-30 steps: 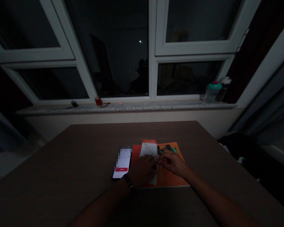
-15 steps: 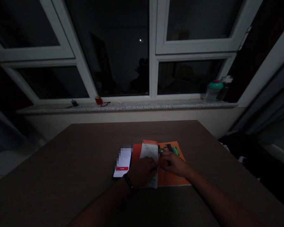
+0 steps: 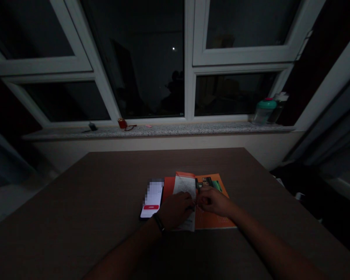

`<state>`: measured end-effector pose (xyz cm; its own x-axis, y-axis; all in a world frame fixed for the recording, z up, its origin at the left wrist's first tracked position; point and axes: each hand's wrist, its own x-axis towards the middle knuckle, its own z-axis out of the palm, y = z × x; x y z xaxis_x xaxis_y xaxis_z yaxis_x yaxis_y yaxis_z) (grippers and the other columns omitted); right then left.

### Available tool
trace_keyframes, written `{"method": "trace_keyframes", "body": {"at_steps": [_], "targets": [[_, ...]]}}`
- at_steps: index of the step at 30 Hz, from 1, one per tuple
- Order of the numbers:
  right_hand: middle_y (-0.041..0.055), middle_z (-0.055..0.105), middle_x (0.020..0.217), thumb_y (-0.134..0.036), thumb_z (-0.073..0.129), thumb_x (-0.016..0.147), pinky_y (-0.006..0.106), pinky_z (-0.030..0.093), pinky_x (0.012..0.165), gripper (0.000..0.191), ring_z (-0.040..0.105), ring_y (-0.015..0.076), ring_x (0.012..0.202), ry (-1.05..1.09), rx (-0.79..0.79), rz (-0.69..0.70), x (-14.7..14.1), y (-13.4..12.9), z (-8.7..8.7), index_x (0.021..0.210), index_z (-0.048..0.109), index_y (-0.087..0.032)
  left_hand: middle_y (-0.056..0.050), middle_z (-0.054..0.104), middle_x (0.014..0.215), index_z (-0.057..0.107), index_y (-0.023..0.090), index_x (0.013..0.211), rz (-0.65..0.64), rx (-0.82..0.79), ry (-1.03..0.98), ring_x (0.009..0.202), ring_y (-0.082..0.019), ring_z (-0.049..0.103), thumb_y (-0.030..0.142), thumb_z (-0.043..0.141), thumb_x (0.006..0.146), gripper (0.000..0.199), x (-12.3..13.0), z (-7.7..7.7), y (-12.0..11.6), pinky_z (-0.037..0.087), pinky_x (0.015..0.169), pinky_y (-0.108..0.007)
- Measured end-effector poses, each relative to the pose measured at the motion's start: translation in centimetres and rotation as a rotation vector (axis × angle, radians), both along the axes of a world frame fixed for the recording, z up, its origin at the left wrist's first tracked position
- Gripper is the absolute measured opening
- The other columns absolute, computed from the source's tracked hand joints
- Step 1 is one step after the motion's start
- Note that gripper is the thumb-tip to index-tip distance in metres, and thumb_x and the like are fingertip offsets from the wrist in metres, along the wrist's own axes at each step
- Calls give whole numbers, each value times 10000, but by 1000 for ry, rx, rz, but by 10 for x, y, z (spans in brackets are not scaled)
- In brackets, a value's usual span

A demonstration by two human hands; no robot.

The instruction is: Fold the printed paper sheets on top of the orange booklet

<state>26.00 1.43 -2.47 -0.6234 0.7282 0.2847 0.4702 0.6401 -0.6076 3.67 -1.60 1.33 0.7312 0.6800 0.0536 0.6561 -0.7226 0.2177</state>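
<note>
An orange booklet with dark and green pictures lies on the wooden table, a white printed page with an orange top band turned over its left part. My left hand, a dark band on its wrist, rests on that page, its fingers curled closed at the page's right edge. Close against it, my right hand is closed in a pinch over the orange side; what its fingertips hold is too dark to make out. To the left of the booklet lies a lit smartphone with a red button on its screen.
The brown table reaches to the wall below a granite sill. On the sill stand a small red jar, a small dark object, and a green-lidded bottle beside a clear one. Curtains hang at both sides.
The view has shifted very slightly. Both hands stay at the page edge in nearly the same pose, and the page and smartphone lie as before.
</note>
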Motion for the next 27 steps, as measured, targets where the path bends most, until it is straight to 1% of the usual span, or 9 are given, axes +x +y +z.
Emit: {"method": "trace_keyframes", "body": {"at_steps": [6, 10, 13, 17, 20, 23, 27], "targets": [[-12, 572, 685, -97, 652, 753, 235, 380, 614, 187, 550, 145, 665, 28, -10, -147, 0, 9, -9, 860, 740, -221, -43, 614, 1074, 641, 207, 974, -2, -6, 7, 1008, -210, 574, 214, 567, 913, 96, 1, 2, 0, 461, 827, -307], [6, 598, 698, -182, 639, 813, 246, 376, 608, 96, 554, 154, 667, 40, 11, -242, 0, 12, -9, 823, 731, -209, -40, 611, 1069, 634, 208, 965, -7, -10, -13, 1016, -212, 568, 195, 576, 902, 87, 0, 1, 2, 454, 846, -313], [4, 582, 655, -232, 639, 831, 247, 358, 588, 96, 538, 156, 643, 33, 32, -303, -1, 13, -11, 780, 712, -200, -42, 601, 1120, 615, 203, 964, -12, -12, -49, 1063, -216, 550, 188, 605, 884, 82, -1, -3, 3, 437, 894, -326], [23, 599, 750, -202, 665, 803, 269, 395, 674, 47, 558, 178, 760, 110, 111, -280, -1, 14, -14, 758, 677, -197, -47, 569, 1236, 570, 205, 1050, -11, 1, -69, 1152, -231, 506, 204, 650, 862, 204, -2, -8, 3, 405, 969, -357], [27, 610, 812, -140, 680, 765, 295, 406, 749, 75, 560, 191, 840, 181, 138, -234, 0, 13, -15, 732, 646, -198, -55, 558, 1246, 526, 216, 1153, -6, 8, -48, 1165, -239, 492, 251, 662, 867, 318, -1, -8, 1, 406, 975, -372], [25, 620, 827, -90, 665, 753, 309, 404, 781, 126, 560, 196, 870, 202, 129, -215, 0, 11, -12, 714, 613, -197, -64, 551, 1255, 500, 221, 1218, -13, 10, -19, 1174, -253, 484, 290, 662, 874, 387, -1, -5, 0, 410, 972, -383], [29, 626, 828, -130, 633, 806, 317, 406, 780, 111, 563, 201, 862, 202, 102, -238, -2, 7, -8, 731, 591, -200, -79, 518, 1324, 450, 232, 1306, -33, 10, -4, 1196, -268, 469, 312, 646, 888, 469, -1, -3, -1, 406, 977, -398]]}}
